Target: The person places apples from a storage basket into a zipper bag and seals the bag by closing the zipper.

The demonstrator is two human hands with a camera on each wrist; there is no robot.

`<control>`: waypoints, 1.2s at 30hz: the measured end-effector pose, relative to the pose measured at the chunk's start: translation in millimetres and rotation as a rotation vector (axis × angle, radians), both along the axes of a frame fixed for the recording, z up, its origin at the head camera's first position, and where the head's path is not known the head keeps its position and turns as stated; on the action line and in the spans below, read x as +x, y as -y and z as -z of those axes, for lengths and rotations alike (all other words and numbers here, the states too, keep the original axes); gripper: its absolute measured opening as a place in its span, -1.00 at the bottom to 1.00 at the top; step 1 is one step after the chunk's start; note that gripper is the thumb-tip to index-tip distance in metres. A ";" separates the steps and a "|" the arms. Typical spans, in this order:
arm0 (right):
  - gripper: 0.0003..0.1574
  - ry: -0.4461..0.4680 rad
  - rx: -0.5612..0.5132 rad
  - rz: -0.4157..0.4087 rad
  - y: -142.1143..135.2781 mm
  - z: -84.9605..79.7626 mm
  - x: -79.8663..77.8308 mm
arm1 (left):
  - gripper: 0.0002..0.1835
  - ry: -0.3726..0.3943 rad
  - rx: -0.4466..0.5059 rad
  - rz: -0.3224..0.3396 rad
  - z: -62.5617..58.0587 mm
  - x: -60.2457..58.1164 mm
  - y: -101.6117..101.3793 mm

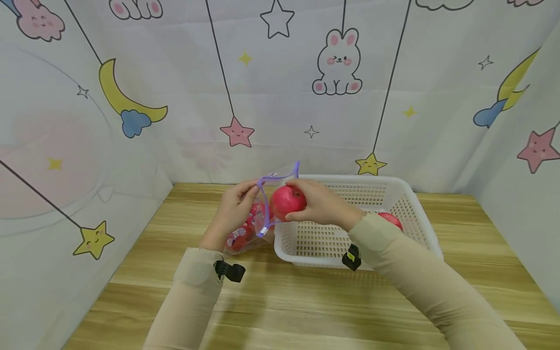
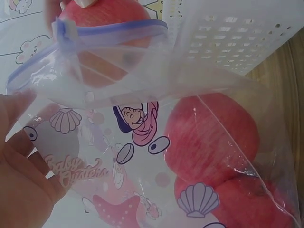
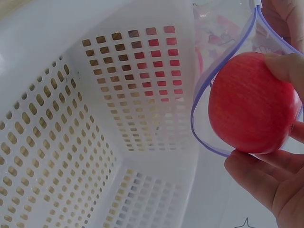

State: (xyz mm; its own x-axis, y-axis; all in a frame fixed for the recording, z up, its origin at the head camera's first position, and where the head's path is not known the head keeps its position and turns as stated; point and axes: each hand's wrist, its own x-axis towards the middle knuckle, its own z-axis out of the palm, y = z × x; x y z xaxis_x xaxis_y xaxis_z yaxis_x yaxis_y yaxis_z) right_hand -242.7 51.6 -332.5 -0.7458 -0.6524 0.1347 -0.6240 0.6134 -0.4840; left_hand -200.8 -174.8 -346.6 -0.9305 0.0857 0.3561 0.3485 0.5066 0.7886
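Note:
My right hand [image 1: 323, 201] grips a red apple [image 3: 254, 102] right at the mouth of a clear zip bag [image 2: 109, 142]. The bag's purple zip edge [image 3: 202, 95] stands spread around the apple in the right wrist view. With thumb and fingers my left hand [image 1: 236, 204] pinches the rim of the bag on its left side. Printed shells and cartoon figures cover the bag. Through its film show red apples [image 2: 213, 137] lying at the bottom. The zip slider [image 1: 262, 232] is at the near end of the opening.
A white perforated plastic basket [image 1: 288, 260] stands right of the bag on the wooden table [image 1: 271, 306]. Another red apple [image 1: 391, 220] is in it, partly hidden by the right forearm. Behind the table hangs a printed curtain [image 1: 288, 107].

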 end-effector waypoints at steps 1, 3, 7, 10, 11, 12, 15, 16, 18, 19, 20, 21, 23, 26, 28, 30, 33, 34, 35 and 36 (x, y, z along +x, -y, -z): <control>-0.05 -0.001 0.000 0.002 0.9 0.0 -0.1 | -0.67 -0.003 0.004 0.004 0.0 -0.1 0.0; -0.05 0.005 0.000 0.006 2.9 0.3 -0.3 | -0.67 -0.010 0.007 0.010 0.7 -0.5 0.2; -0.06 0.015 0.002 0.007 6.8 1.3 -0.7 | -0.66 -0.008 0.014 0.013 2.1 -0.9 0.3; -0.06 0.014 0.001 0.010 9.8 1.3 -0.6 | -0.65 0.020 0.025 0.004 -1.9 2.7 -1.2; -0.07 0.013 -0.001 0.010 10.9 1.7 -0.9 | -0.64 0.031 0.027 -0.001 -1.9 2.9 -1.2; -0.07 0.011 0.000 0.012 11.9 1.6 -0.9 | -0.64 0.040 0.028 -0.005 -1.9 3.1 -1.1; -0.07 0.008 0.014 0.018 15.5 2.3 -1.3 | -0.64 0.051 0.030 -0.015 -2.9 4.2 -1.1; -0.07 0.009 0.019 0.018 16.8 2.4 -1.4 | -0.64 0.053 0.031 -0.017 -2.9 4.4 -1.1; -0.07 0.010 0.033 0.018 19.1 2.0 -1.2 | -0.64 0.039 0.035 -0.015 1.0 1.7 0.7; -0.07 0.009 0.039 0.018 20.0 1.8 -1.0 | -0.64 0.034 0.036 -0.012 0.7 2.1 0.7; -0.07 0.009 0.044 0.017 20.9 1.5 -0.9 | -0.64 0.032 0.036 -0.012 0.5 2.2 0.8; -0.08 0.010 0.046 0.013 21.7 1.3 -0.7 | -0.64 0.032 0.037 -0.011 0.4 2.4 0.8; -0.10 0.012 0.049 0.009 22.9 1.5 -0.6 | -0.64 0.030 0.037 -0.008 0.6 2.4 0.9; -0.10 0.013 0.053 0.007 24.3 2.6 -0.7 | -0.64 0.027 0.038 -0.005 1.3 1.9 1.4; -0.09 0.013 0.059 0.008 25.1 3.7 -1.1 | -0.64 0.022 0.041 -0.004 1.8 1.7 1.7; -0.08 0.010 0.068 0.011 26.0 4.5 -1.5 | -0.64 0.020 0.044 -0.002 1.9 1.6 1.8; -0.07 0.006 0.077 0.021 27.5 5.5 -1.8 | -0.64 0.022 0.045 -0.002 1.8 1.7 1.8; -0.08 0.004 0.078 0.026 28.0 5.7 -1.8 | -0.64 0.023 0.045 -0.001 1.6 1.8 1.6; -0.09 0.003 0.076 0.033 28.5 5.8 -1.7 | -0.64 0.026 0.047 0.000 1.4 1.7 1.5; -0.11 0.000 0.074 0.041 28.9 5.8 -1.5 | -0.64 0.028 0.051 0.002 1.3 1.6 1.3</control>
